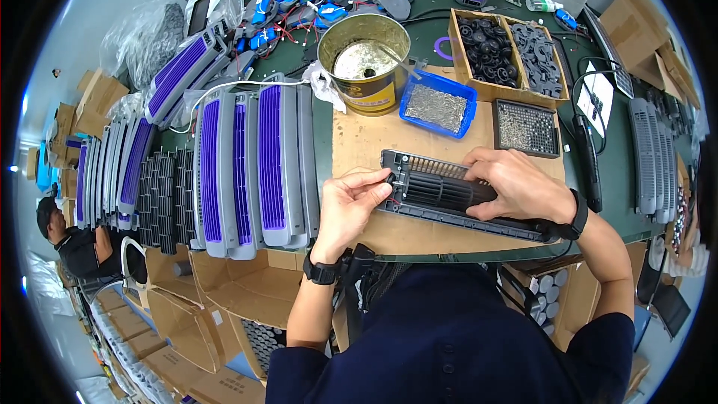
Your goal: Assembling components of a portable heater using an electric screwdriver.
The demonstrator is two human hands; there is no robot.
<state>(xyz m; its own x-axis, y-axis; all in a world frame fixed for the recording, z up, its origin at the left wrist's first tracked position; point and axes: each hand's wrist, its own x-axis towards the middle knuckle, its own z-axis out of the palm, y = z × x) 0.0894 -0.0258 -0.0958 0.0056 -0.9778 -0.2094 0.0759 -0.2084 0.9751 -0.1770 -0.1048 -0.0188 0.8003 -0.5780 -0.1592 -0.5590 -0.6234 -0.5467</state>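
A long dark grey slotted housing [449,218] lies on the cardboard sheet in front of me, tilted down to the right. Inside it sits a black ribbed cylindrical fan roller [434,190]. My right hand [520,185] closes round the roller's right part, thumb on the near side and fingers on the far side. At the housing's left end, my left hand [350,206] pinches thumb and forefinger together by a small black piece at the roller's end. The fingertips hide most of that piece. A thin red wire shows just beneath them.
Beyond the housing stand a metal bucket [365,97], a blue tray of small metal parts [469,119], a dark tray of screws [555,147] and a box of black and grey parts [455,48]. Grey-purple slotted housings [271,168] stand at left. A power cord [580,90] runs at right.
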